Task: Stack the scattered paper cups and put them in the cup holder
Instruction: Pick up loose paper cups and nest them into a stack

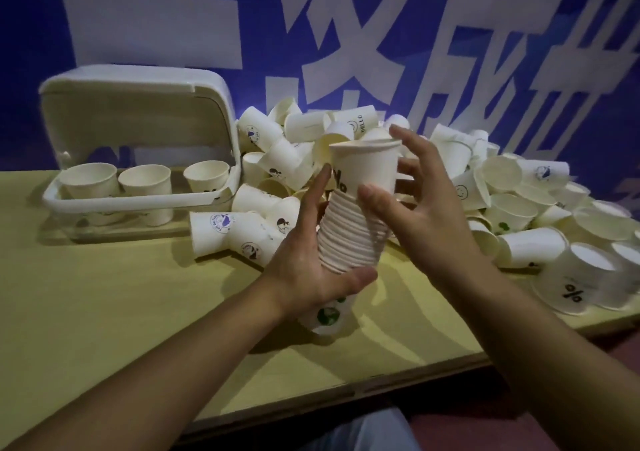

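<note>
A big blue wall [502, 17] with huge white letters [346, 34] stands at the back. In front sits a yellow table [104, 312]. The room is dim. The floor [485, 416] looks dark red.

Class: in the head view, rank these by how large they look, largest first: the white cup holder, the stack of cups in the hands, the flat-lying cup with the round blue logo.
1. Cup holder.
2. Stack of cups, though nearness to the camera enlarges it.
3. Blue-logo cup.
</note>
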Action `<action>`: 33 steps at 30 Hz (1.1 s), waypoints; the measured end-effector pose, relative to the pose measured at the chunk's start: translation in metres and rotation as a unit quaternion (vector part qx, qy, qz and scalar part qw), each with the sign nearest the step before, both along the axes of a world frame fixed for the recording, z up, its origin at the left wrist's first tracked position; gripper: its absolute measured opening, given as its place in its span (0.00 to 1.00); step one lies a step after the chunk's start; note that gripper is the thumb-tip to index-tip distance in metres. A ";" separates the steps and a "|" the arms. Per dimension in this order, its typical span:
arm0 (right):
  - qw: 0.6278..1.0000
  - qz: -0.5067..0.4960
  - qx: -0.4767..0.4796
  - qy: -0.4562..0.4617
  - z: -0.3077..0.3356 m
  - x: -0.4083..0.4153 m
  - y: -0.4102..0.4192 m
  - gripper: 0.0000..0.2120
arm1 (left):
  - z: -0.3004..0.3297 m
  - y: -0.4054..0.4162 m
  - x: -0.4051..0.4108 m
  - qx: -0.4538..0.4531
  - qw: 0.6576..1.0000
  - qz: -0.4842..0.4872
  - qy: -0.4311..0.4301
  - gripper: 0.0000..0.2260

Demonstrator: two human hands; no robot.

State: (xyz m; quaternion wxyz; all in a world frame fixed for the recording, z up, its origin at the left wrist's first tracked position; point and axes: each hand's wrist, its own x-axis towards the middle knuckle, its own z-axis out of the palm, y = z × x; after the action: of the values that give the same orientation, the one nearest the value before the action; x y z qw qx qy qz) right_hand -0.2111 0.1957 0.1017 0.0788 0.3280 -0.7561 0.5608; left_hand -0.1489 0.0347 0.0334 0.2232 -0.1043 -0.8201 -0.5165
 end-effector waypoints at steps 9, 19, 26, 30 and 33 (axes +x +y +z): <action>0.991 -0.130 0.023 -0.020 -0.010 -0.020 0.104 0.23 | 0.011 0.106 -0.076 0.096 0.987 -0.096 0.082 0.48; 0.880 -0.370 0.297 0.027 -0.046 -0.069 0.220 0.22 | -0.013 0.158 -0.115 0.134 0.978 -0.160 0.024 0.45; 0.884 -0.355 0.305 -0.023 -0.064 -0.076 0.231 0.13 | -0.015 0.141 -0.107 0.087 0.983 -0.164 0.000 0.46; 0.893 -0.379 0.241 0.007 -0.052 -0.066 0.232 0.15 | -0.014 0.139 -0.104 0.102 0.974 -0.203 -0.026 0.44; 0.897 -0.405 0.170 0.042 -0.044 -0.057 0.232 0.19 | -0.012 0.136 -0.102 0.122 0.963 -0.237 -0.048 0.43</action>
State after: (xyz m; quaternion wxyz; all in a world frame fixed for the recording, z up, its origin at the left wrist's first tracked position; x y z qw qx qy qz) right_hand -0.2676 0.4280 0.0578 0.2739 0.0255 -0.9035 0.3285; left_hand -0.2510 0.1711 0.0211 0.0661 -0.2429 -0.7125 -0.6549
